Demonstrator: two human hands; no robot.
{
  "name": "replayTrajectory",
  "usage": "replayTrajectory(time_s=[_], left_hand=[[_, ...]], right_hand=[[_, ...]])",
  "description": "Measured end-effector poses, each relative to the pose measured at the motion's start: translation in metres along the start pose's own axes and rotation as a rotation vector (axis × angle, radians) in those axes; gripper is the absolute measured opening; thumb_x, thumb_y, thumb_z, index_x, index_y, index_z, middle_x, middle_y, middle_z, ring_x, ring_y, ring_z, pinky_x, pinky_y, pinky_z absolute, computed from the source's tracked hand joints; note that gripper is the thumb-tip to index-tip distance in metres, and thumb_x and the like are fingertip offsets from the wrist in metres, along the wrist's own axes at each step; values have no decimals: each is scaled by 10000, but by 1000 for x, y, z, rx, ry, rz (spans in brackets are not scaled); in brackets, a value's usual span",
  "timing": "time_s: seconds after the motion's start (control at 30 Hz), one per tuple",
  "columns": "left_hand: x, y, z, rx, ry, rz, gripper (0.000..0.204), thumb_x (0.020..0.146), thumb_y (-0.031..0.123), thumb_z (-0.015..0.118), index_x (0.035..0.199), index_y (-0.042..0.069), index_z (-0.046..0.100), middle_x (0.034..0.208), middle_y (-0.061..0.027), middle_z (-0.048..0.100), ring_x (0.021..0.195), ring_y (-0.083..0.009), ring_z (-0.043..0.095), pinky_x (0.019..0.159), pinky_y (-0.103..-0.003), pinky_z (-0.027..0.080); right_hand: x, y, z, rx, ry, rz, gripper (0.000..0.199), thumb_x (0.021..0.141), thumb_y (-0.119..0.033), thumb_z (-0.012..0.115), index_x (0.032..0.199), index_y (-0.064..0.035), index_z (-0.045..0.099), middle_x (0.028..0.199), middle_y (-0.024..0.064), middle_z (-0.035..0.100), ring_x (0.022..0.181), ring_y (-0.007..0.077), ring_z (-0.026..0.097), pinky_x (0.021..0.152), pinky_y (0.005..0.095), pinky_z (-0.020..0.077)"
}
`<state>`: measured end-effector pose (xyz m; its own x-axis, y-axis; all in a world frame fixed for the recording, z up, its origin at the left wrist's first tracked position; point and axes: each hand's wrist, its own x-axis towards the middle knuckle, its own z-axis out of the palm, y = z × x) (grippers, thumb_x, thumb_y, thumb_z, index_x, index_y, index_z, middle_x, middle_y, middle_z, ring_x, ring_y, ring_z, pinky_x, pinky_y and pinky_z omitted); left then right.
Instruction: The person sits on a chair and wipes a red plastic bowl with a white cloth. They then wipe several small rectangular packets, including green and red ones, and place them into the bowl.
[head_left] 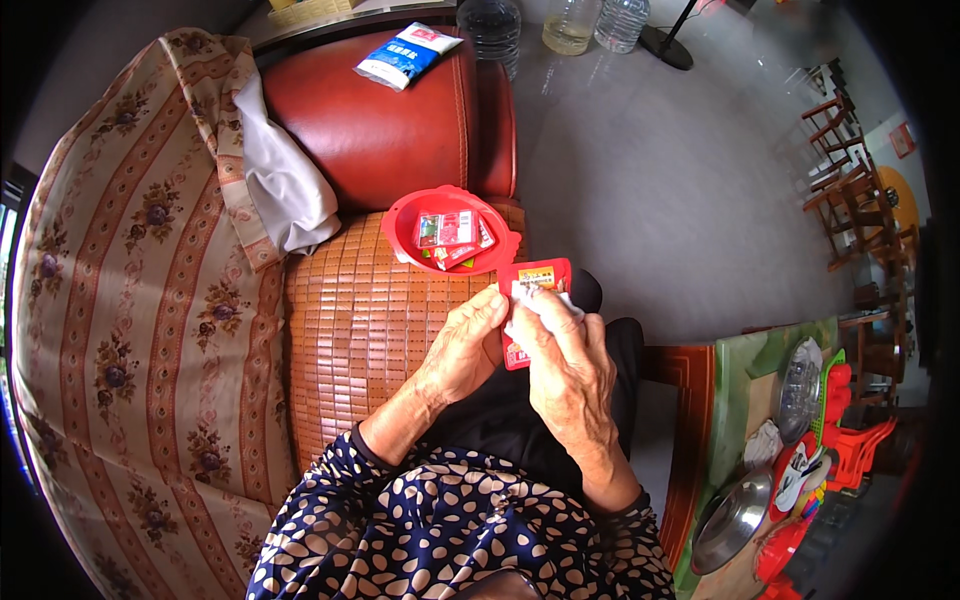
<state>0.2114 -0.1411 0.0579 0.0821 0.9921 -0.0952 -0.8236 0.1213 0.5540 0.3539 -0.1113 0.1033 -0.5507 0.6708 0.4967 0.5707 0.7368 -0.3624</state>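
Above my lap, my left hand [462,345] pinches the left edge of a flat red packet [517,354] between thumb and fingers. My right hand [572,372] presses a crumpled white tissue or cloth [553,302] against the packet's face, its fingers bunched over it. Part of the packet is hidden under these fingers. Just beyond my hands, a red plastic basket [397,220] sits on the bamboo seat mat [350,340]. Several small red and white packets [446,229] lie in it, overlapping one another.
A blue and white bag [409,56] lies on the red leather armrest [365,130]. Floral fabric [150,330] drapes the left side. Large clear bottles [621,24] stand on the floor. At right, a green-edged table [735,375] bears a steel bowl [736,518] and red plastic items.
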Motion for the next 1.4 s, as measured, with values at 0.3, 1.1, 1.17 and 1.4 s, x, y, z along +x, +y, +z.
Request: replayTrajectory(time_s=[0.3,1.1,1.17,1.4], left_hand=[[4,-3,-4,1,163,112,348,994,201,509,1259,-25,507,1205,-137,611,1099,-214,606,987,-380,480],[11,-2,-12,-114,194,53,441,953,292,575,1305,44,477,1250,-127,598,1146,-244,593,1015,-441,464],[8,-2,-10,-126,207,36,448,954,307,573,1312,57,473,1260,-121,593,1163,-244,583,1018,-446,460],[10,-5,-14,-226,184,55,403,983,247,529,1323,43,459,1264,-114,582,1159,-236,580,1020,-434,461]], right_hand=[[-27,11,-15,213,-266,-44,308,788,-48,664,1095,-61,677,1144,-24,611,742,230,550,639,325,522],[-19,17,-1,475,-37,94,386,767,61,625,1127,-71,666,1137,49,625,857,235,606,749,324,512],[-8,21,0,185,6,123,351,793,11,634,1134,-68,652,1152,52,615,870,258,601,738,342,514],[-26,9,7,47,-119,10,326,801,-59,651,1126,-87,658,1173,4,592,804,255,572,684,337,528]])
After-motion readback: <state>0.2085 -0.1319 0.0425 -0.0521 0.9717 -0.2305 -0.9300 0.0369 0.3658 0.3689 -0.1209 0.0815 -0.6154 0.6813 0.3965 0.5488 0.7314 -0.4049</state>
